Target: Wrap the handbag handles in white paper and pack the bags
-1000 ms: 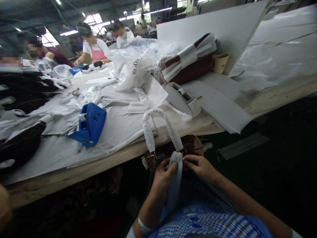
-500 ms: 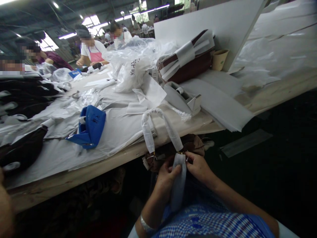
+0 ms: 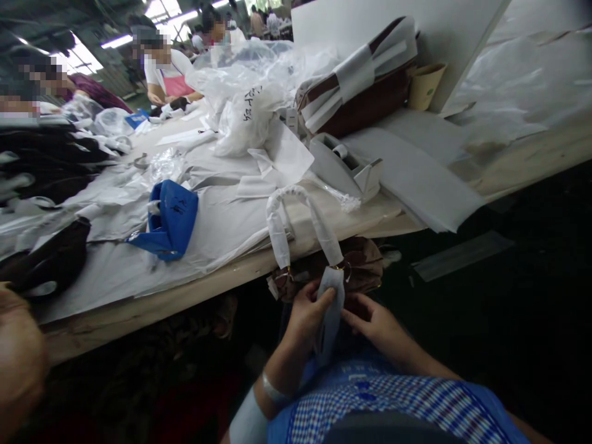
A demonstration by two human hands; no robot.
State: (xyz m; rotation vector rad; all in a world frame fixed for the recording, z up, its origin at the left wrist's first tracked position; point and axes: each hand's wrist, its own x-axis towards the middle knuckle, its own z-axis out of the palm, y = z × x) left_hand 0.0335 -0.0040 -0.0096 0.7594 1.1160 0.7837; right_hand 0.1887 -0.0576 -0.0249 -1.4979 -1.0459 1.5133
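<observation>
A brown handbag (image 3: pixel 358 265) rests on my lap below the table edge, its handle (image 3: pixel 300 225) wrapped in white paper and arching upward. My left hand (image 3: pixel 308 311) is closed, pinching a strip of white wrapping paper (image 3: pixel 330 308) that hangs from the handle's right base. My right hand (image 3: pixel 374 320) lies just right of the strip with its fingers stretched out and apart, fingertips pointing at the paper, holding nothing. A silver bangle sits on my left wrist.
On the wooden table (image 3: pixel 139 308) lie a blue tape dispenser (image 3: pixel 169 219), a grey tape dispenser (image 3: pixel 346 166), white paper sheets (image 3: pixel 416 179), plastic bags (image 3: pixel 250 117) and a wrapped brown bag (image 3: pixel 361 86). Dark bags (image 3: pixel 50 262) lie at left. Other people work at the far end.
My right hand has let go of the strip near the handle base and dropped lower, its fingers now stretched out. The view has tilted down a little.
</observation>
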